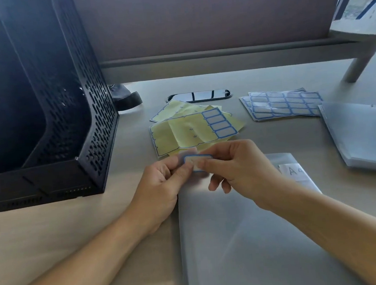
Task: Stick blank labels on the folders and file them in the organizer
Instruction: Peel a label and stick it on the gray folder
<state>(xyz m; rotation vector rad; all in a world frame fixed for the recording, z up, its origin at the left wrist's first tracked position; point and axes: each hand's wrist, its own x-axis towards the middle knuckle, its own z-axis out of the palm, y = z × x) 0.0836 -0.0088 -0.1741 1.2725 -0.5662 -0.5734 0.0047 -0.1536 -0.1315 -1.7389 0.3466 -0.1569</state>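
a single blue-edged label (198, 161) is held between both hands, over the far left corner of a clear folder (246, 239) that lies flat on the desk (55, 238) close to the person. the left hand (161, 185) pinches the label's left end between thumb and curled forefinger. the right hand (236, 167) pinches the right end the same way, its other fingers loosely curled below. whether the label touches the folder yet cannot be told, as it is blurred.

just beyond the hands lie used sheets (181, 129), mostly bare yellow backing with four labels left on one. further right are fresh sheets (283, 104), and beside them, at the right edge, a stack of folders (361, 133). the black organizer (67, 107) stands at the far left, its slots dark.

the step in hand looks to be the sticking: the label is off its backing and being lined up. the next move likely calls for setting one edge down square to the corner, then smoothing across so it does not crease. only then can the folder go left into the organizer.
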